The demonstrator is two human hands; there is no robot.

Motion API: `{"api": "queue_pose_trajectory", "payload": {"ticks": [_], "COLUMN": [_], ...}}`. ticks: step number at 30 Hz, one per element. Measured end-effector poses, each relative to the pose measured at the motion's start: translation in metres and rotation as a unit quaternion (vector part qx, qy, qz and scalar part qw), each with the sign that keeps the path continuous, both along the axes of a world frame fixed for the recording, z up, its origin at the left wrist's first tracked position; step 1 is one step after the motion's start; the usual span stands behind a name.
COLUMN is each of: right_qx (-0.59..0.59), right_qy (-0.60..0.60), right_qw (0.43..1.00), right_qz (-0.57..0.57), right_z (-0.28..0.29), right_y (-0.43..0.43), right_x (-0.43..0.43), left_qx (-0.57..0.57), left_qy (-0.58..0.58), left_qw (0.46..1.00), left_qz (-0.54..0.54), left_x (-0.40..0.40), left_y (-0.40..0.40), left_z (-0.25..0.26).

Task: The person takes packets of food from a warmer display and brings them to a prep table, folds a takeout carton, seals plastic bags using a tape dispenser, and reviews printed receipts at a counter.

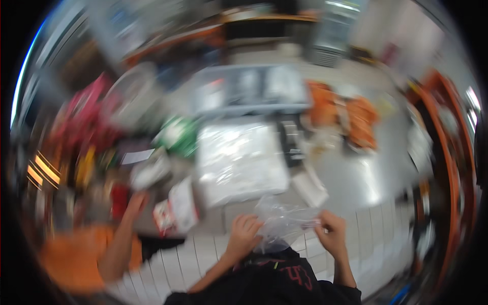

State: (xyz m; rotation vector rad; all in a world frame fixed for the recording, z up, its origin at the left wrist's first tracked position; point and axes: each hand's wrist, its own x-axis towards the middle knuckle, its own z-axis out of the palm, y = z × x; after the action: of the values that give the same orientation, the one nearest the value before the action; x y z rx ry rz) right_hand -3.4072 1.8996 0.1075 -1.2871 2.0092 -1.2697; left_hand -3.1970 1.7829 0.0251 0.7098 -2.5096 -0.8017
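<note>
A clear plastic bag (284, 221) is stretched between my two hands, just in front of my dark shirt. My left hand (244, 230) has hold of its left side. Thumb and fingers of my right hand (331, 230) pinch the right edge. I cannot make out anything inside the bag. Beyond it lies a shiny flat stack of clear plastic packaging (242, 160). A white folded piece (309, 187), blurred, rests to the right of that stack. On the left, a white and red packet (183, 207) lies close to the front edge.
Another person's hand (136, 206) reaches in at the left, beside an orange garment (76, 259). A grey compartmented tray (249, 111) sits at the back, with orange packages (360, 122) to its right. Pale bucket (133, 99) and green-and-white bundle (177, 135) stand left. Orange shelving (446, 152) borders the right.
</note>
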Motion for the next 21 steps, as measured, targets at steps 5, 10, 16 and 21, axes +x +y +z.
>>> {"api": "queue_pose_trajectory", "payload": {"ticks": [5,10,16,21], "right_qx": [0.119,0.59,0.411,0.407], "right_qy": [0.016,0.008,-0.267,-0.359], "right_qw": [0.977,0.734,0.804,0.781], "right_qz": [-0.176,-0.336,-0.337,-0.31], "right_z": [-0.025,-0.146,-0.294,-0.269], "right_y": [0.135,0.331,0.35,0.449], "right_x": [0.015,0.118,0.212,0.134], "left_qx": [0.069,0.052,0.005,-0.026], "left_qy": [-0.022,-0.049,0.055,-0.036], "left_qw": [0.981,0.9,0.842,0.813], "left_qz": [-0.182,-0.43,-0.536,-0.581], "left_x": [-0.028,-0.135,-0.262,-0.317], "left_y": [0.019,0.084,0.217,0.303], "left_z": [-0.022,-0.004,0.016,-0.034]}}
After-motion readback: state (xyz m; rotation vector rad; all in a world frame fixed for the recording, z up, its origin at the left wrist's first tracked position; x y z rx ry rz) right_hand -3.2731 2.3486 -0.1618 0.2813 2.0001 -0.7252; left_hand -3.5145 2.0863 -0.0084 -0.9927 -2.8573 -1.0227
